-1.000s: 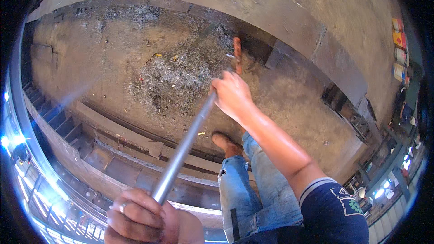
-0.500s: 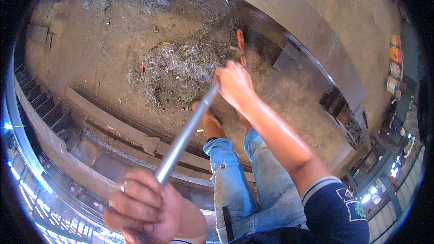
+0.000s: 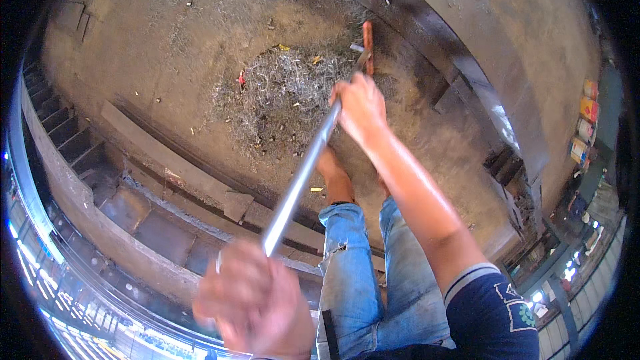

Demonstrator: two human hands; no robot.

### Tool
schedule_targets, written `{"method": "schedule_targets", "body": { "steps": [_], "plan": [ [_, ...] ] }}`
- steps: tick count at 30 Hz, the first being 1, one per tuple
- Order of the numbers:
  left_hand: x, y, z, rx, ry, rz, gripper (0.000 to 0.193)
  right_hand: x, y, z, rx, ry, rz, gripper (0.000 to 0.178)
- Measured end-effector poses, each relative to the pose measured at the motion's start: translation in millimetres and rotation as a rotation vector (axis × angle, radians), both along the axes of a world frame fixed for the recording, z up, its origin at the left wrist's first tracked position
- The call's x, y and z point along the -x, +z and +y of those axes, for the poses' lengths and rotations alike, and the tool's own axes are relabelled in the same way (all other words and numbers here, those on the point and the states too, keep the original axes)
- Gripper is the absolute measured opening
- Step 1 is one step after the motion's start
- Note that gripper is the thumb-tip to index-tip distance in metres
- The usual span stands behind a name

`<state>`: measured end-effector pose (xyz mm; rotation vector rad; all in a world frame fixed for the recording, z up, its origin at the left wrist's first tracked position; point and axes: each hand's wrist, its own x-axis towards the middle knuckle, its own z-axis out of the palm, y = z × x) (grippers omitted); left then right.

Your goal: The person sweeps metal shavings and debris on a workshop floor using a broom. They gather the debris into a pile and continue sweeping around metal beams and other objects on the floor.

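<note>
Both my hands hold a long shiny metal pole [image 3: 303, 177] that slants up and away to the right. My left hand [image 3: 253, 300], smeared by motion, wraps its near end at the lower left. Farther along, the fingers of my right hand [image 3: 360, 108] close around it, with the forearm stretched out. Beyond that hand, the pole reaches a narrow orange-red head [image 3: 369, 47] low over the floor; its exact kind cannot be made out. Left of this head lies a heap of curly metal shavings [image 3: 287, 90] on the brown, dirty floor.
A long dark metal edge [image 3: 460, 60] curves along the far right. To the left run a low metal ledge [image 3: 167, 167] and a slotted frame [image 3: 63, 120]. Colourful containers [image 3: 588, 110] stand at the far right. My bare lower legs [image 3: 339, 180] are close to the heap.
Both hands have shifted to the right in view, and the pole stands steeper. The orange-red head sits farther up in view. The whole scene has shifted as the view moved.
</note>
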<state>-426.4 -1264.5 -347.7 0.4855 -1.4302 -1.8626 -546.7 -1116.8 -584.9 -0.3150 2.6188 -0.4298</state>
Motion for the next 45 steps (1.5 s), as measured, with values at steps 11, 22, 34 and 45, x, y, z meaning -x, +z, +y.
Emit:
{"method": "schedule_targets", "body": {
  "steps": [11,22,34,45],
  "plan": [
    [13,-133,-23,-0.439,-0.78,0.102,0.052,-14,-90,106,-0.359,-0.01,0.052,0.011],
    [-60,5,-100,-0.007,-0.413,0.135,0.048,-15,-14,-108,0.11,0.091,-0.084,0.013],
    [-61,-88,-64,-0.37,-0.292,-0.048,0.045,-12,-82,-15,-0.208,0.103,0.155,0.011],
    [-141,118,-127,0.358,0.119,0.073,0.032,-48,118,-233,0.163,0.692,0.006,0.008]
  ]
}}
